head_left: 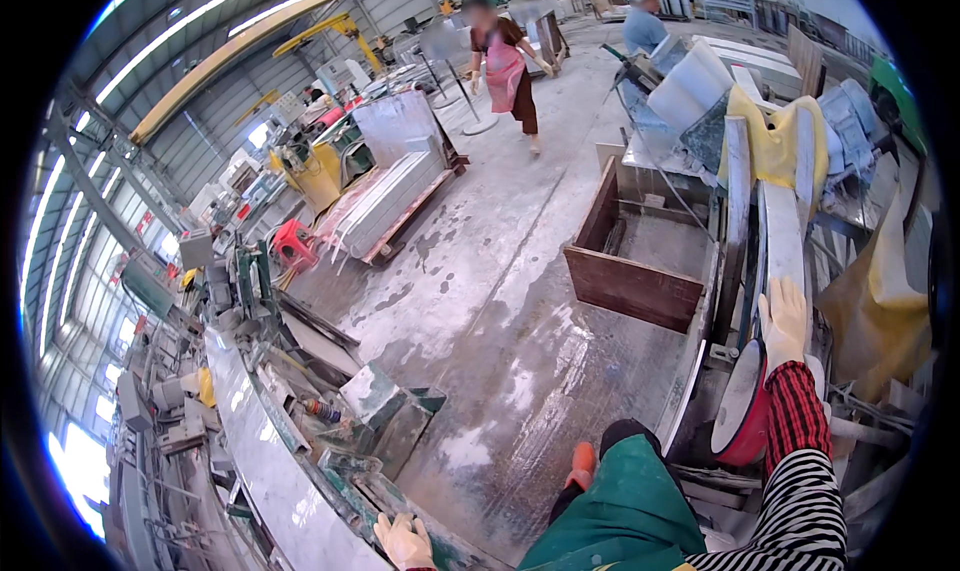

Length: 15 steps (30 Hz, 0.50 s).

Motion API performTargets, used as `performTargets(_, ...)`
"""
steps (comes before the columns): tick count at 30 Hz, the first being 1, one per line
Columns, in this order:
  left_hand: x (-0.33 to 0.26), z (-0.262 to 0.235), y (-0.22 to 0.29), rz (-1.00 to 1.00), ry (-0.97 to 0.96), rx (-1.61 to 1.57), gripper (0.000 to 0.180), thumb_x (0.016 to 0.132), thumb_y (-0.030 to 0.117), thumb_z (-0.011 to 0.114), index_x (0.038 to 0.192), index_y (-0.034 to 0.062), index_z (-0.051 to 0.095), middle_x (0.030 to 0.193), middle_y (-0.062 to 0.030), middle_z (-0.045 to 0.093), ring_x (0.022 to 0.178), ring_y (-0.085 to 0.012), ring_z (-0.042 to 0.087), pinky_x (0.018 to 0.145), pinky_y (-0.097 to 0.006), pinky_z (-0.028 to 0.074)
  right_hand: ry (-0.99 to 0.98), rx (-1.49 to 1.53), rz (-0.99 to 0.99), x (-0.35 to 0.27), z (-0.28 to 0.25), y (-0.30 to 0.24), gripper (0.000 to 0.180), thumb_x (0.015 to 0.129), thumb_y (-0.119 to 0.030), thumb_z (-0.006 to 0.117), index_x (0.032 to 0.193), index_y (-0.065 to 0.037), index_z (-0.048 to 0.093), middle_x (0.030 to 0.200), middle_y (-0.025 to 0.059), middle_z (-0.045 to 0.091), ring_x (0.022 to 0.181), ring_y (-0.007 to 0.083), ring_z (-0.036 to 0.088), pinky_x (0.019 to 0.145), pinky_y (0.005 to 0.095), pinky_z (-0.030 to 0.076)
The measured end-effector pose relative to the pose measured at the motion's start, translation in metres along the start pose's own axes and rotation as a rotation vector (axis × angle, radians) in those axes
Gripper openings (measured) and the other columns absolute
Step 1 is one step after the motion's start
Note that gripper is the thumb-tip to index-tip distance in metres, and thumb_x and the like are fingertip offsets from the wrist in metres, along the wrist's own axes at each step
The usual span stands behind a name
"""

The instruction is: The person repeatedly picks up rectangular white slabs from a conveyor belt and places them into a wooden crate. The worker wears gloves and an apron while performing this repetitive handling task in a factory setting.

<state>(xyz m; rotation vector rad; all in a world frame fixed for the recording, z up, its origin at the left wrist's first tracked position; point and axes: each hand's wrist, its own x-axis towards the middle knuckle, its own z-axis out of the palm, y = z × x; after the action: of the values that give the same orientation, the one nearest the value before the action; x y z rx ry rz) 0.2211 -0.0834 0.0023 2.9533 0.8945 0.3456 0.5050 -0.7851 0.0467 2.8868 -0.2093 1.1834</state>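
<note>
My right hand (783,316), in a cream glove, lies with its fingers stretched out on the near end of a long pale strip (783,233) at the right. Just below it sits a round red thing with a pale face (740,406); I cannot make out its kind. At the lower edge my left hand (403,541), also gloved, rests with its fingers laid on the worn green machine edge (440,543). Beside that hand runs a long pale, shiny slab (270,471). Neither hand has a thing gripped in it.
An open brown box frame (635,293) stands on the wet floor (500,371). Yellow sheeting (775,136) drapes over the right-hand rack. Stacked pale slabs (385,206) and a red stool (293,244) are farther left. A person in a pink apron (503,71) walks ahead; another (643,21) is behind.
</note>
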Motion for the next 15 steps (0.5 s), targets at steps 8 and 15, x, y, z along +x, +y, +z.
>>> performTargets(8, -0.005, -0.015, -0.003, 0.053, 0.134, -0.025, 0.015, 0.085, 0.022, 0.067, 0.090, 0.0109, 0.076, 0.103, -0.0104, 0.072, 0.110, -0.0366, 0.056, 0.100, -0.047, 0.043, -0.265, 0.007, 0.144, -0.016, 0.009, 0.007, 0.050, 0.100, -0.025, 0.060, 0.142, 0.001, 0.055, 0.146, 0.0232, 0.055, 0.138, 0.0387, 0.048, 0.119, 0.0444, 0.034)
performTargets(15, -0.004, -0.006, -0.011, 0.054, 0.015, 0.085, 0.019, 0.092, 0.029, 0.063, 0.094, 0.0137, 0.076, 0.109, -0.0034, 0.074, 0.130, -0.0320, 0.053, 0.117, -0.047, 0.034, -0.299, -0.165, 0.017, -0.031, 0.042, 0.043, 0.049, 0.109, -0.030, 0.048, 0.148, 0.001, 0.050, 0.151, 0.0241, 0.050, 0.139, 0.0405, 0.045, 0.118, 0.0457, 0.034)
